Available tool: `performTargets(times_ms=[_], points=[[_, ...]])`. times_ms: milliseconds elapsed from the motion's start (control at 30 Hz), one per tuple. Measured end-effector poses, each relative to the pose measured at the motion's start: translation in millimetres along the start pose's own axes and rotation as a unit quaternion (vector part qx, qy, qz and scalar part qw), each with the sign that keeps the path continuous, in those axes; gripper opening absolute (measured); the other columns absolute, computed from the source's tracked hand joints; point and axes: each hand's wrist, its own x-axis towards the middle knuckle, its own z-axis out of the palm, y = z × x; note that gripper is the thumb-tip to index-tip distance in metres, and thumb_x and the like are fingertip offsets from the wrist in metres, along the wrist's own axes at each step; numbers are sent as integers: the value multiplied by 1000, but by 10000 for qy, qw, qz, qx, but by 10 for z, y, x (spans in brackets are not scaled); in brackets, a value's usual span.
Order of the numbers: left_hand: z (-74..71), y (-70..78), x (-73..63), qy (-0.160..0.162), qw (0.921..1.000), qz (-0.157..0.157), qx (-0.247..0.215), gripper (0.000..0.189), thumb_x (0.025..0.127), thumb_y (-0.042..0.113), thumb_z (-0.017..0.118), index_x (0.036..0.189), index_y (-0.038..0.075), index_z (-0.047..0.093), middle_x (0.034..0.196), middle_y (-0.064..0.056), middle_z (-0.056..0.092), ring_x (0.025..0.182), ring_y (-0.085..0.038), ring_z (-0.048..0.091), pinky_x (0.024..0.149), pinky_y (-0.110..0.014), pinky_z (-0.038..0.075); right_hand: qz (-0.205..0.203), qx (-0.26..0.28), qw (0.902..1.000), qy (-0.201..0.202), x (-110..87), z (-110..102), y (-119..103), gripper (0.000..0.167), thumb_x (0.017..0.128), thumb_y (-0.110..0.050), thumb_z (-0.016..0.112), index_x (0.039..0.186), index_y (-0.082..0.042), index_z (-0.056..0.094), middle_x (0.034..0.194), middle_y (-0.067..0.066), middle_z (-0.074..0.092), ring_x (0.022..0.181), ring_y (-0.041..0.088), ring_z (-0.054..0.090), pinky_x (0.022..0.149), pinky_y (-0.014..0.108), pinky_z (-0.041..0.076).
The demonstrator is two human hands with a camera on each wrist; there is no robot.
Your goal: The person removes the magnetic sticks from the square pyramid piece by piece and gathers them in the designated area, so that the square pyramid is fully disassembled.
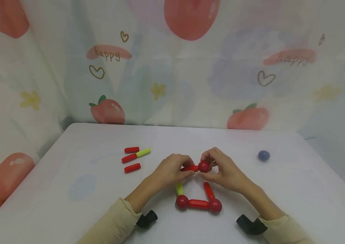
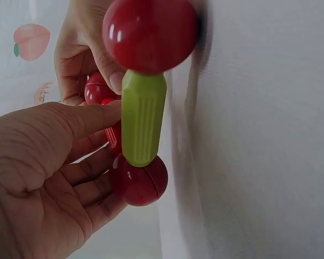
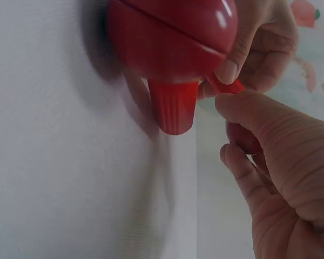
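My left hand (image 1: 182, 166) pinches a red rod (image 1: 190, 168) at the table's middle. My right hand (image 1: 212, 165) pinches a red ball (image 1: 204, 166) against that rod's right end. Below them lies a joined frame: two red balls (image 1: 182, 202) (image 1: 215, 205) linked by a red rod (image 1: 198, 203), with a green rod (image 1: 179, 188) and a red rod (image 1: 209, 190) running up toward the hands. In the left wrist view the green rod (image 2: 143, 118) ends in another red ball (image 2: 140, 181) by my left fingers (image 2: 86, 121). The right wrist view shows my right fingers (image 3: 259, 116) on the held ball (image 3: 243, 137).
Three loose pieces lie at the left: a red rod (image 1: 131, 149), a joined red and green rod (image 1: 135, 156) and another red rod (image 1: 132, 167). A blue ball (image 1: 264, 155) sits far right. A fruit-print curtain (image 1: 172, 67) backs the white table (image 1: 83, 189).
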Motion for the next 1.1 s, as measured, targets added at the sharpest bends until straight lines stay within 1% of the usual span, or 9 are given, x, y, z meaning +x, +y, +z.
performTargets(times_ms=[167,333,467,600,767,800,867,1000,1100], points=[[2,20,-6,-37,9998,-153,114,17,90,16,79,105,11,73,96,0,73,86,-12,63,75,-20,53,199,-359,9986,347,-7,-63,46,47,77,-1,87,111,-10,56,106,3,58,92,14,64,83,33,60],[-3,6,-26,23,9995,-255,195,17,90,17,80,105,11,73,98,0,73,92,-14,65,81,-24,55,654,-545,9943,639,-68,-221,150,49,77,-4,88,114,-7,57,110,7,60,96,20,64,84,39,60],[-13,-3,-51,57,9998,-183,101,17,90,17,80,105,12,73,99,1,73,93,-14,65,82,-24,55,1004,-570,9910,677,-149,-378,230,47,80,-10,87,117,-5,59,113,9,63,99,24,63,84,35,60],[-34,-13,-73,107,9998,-155,-1,18,89,17,80,104,13,70,98,2,72,91,-13,64,80,-22,55,1335,-651,9864,702,-305,-595,324,48,85,-13,84,123,-3,57,117,14,64,103,29,64,86,35,60],[-54,-15,-63,115,9999,-70,-25,19,89,17,80,105,12,70,97,1,71,88,-12,63,76,-20,55,2062,-764,9734,649,-567,-877,477,54,91,-25,80,133,-4,52,122,16,64,110,36,64,84,23,58],[-57,-13,-58,113,9999,-59,-5,19,90,17,80,105,12,70,97,1,71,87,-13,63,76,-20,54,2208,-792,9700,639,-619,-923,515,56,91,-28,79,133,-4,52,122,16,64,112,37,64,83,23,58],[-63,-10,-52,112,9999,-35,21,19,90,17,80,106,12,70,97,1,71,87,-13,62,75,-20,54,2417,-843,9648,610,-709,-996,602,57,92,-31,78,134,-4,51,123,17,63,114,39,62,85,29,59],[-65,-6,-49,96,9999,-31,46,19,90,16,80,105,13,69,97,1,71,86,-14,62,74,-20,54,2783,-902,9549,508,-848,-1080,743,58,93,-34,77,133,-1,50,125,22,60,118,45,58,89,50,58],[-66,1,-55,86,10000,-17,44,19,90,16,80,105,12,69,96,0,71,86,-14,61,75,-20,54,2943,-946,9498,492,-916,-1109,803,60,94,-35,76,134,1,50,127,26,59,119,49,56,91,57,56]])
